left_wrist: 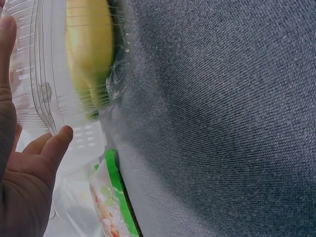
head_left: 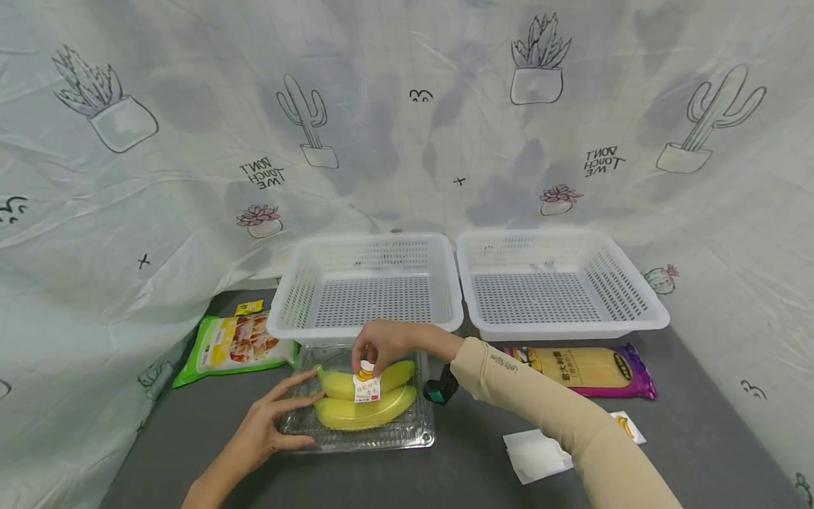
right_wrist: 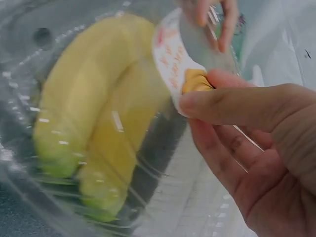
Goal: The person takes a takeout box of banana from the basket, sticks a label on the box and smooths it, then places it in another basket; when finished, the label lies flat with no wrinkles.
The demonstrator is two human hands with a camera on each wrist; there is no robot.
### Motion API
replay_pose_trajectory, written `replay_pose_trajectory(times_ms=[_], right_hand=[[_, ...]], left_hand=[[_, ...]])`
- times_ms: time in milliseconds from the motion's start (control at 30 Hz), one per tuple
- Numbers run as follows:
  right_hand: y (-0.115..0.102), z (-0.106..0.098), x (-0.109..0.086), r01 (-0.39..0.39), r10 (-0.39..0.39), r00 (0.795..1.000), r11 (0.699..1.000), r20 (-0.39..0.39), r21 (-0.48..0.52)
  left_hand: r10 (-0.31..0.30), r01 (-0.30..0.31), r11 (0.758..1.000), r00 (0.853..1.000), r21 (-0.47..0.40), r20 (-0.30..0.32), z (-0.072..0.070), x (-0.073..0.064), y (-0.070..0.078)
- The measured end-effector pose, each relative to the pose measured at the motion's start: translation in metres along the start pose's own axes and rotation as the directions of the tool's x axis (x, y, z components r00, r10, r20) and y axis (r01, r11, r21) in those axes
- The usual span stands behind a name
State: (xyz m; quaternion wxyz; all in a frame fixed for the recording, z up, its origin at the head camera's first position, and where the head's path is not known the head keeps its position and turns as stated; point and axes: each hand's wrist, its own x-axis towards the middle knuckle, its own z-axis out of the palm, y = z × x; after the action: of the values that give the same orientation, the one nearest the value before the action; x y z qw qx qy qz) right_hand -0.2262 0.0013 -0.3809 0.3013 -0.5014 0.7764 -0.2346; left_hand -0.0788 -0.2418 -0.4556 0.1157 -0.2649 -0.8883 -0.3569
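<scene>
Two bananas point(head_left: 362, 416) lie inside a clear plastic box point(head_left: 356, 445) with its lid on, at the front middle of the table. My right hand point(head_left: 389, 343) is over the box and pinches a white sticker point(head_left: 367, 391) with a banana picture by its top end. In the right wrist view the sticker point(right_wrist: 170, 59) curves between thumb and fingers, its free part over the lid. At the box's left side my left hand point(head_left: 263, 420) rests with fingers spread and fairly straight, fingertips at the lid and thumb near the front corner.
Behind stand two white perforated baskets point(head_left: 365, 331) point(head_left: 566, 329). A green-edged food bag point(head_left: 238, 346) and a small yellow packet point(head_left: 249, 307) lie left. To the right are a purple noodle pack point(head_left: 598, 371), white backing paper point(head_left: 537, 456) and another banana sticker point(head_left: 628, 426).
</scene>
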Motion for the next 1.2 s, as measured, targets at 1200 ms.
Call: replay_pose_trajectory(times_ms=[1200], right_hand=[[0.012, 0.05, -0.028, 0.257, 0.026, 0.908, 0.753, -0.418, 0.605]], left_hand=[[0.006, -0.006, 0.999, 1.0, -0.051, 0.001, 0.001, 0.0, -0.004]])
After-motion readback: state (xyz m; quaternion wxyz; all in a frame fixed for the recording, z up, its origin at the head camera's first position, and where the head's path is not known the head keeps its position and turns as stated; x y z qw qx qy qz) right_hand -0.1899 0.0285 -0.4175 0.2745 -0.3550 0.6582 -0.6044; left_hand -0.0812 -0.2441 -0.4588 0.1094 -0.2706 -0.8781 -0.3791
